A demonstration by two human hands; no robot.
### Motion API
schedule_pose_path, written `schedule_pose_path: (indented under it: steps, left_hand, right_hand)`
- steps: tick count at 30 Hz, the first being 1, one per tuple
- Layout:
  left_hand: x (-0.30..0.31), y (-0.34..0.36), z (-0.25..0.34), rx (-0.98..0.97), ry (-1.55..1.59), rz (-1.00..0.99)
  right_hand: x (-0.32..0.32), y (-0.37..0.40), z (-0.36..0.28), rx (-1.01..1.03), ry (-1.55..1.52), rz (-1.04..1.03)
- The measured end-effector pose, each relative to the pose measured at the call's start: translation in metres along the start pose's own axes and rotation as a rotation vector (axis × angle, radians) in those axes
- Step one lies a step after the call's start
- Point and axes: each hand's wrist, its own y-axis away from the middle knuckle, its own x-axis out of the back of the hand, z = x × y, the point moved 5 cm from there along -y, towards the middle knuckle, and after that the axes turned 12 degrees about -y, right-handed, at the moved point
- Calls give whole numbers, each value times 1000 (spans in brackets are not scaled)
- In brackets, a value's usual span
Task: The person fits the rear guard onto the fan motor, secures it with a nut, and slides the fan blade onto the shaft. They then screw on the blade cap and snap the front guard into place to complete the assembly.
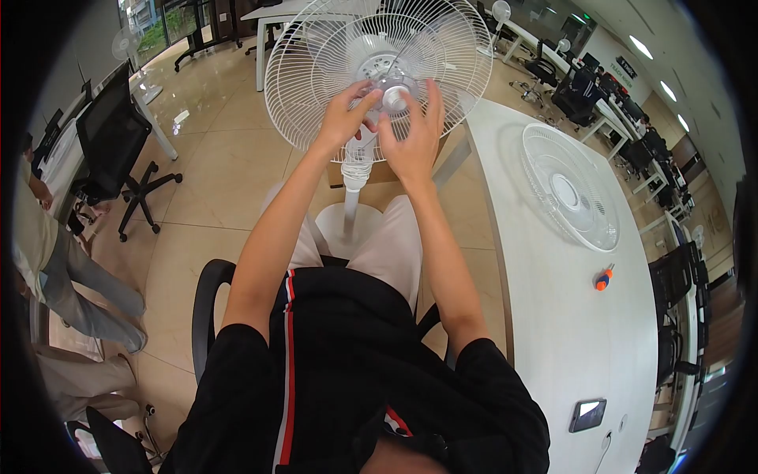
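A white pedestal fan stands before me with its round wire grille [296, 95] facing up towards me. At its hub sits a round white knob [395, 99], with clear plastic around it. My left hand [347, 118] is at the left of the knob, fingers bent and apart, thumb close to its edge. From below right, my right hand [412, 142] reaches to the knob with its fingers spread; a fingertip overlaps the knob's right side and is slightly blurred. The fan's white pole [350, 207] drops between my knees to a round base [338, 223].
On the white table [545, 332] at right lie a second fan grille [564, 191], a small orange and blue tool [604, 278] and a phone [587, 415]. Black office chair [117, 130] and a standing person's legs [91, 276] are at left. Desks and chairs line the far right.
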Motion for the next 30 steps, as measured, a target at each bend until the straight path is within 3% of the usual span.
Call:
schedule_pose_path:
  steps: [3, 5, 12, 17, 19, 23, 26, 30]
  left_hand:
    - [1, 2, -1, 13, -6, -3]
    - [0, 0, -1, 9, -4, -1]
    - [1, 1, -2, 7, -2, -17]
    - [-1, -1, -2, -1, -1, -3]
    - [0, 0, -2, 2, -17, -11]
    - [0, -1, -4, -13, -8, -5]
    - [-1, -2, -3, -17, -7, -5]
    - [2, -2, -7, -21, -29, 6]
  right_hand:
    - [1, 1, -2, -46, 42, 30]
    - [3, 1, -7, 24, 143, -60]
    - [2, 4, 5, -21, 42, 43]
    - [4, 4, -1, 38, -32, -51]
    - [1, 4, 5, -27, -3, 45]
    - [1, 6, 2, 43, -1, -117]
    - [3, 4, 2, -6, -7, 32]
    - [1, 4, -7, 42, 63, -95]
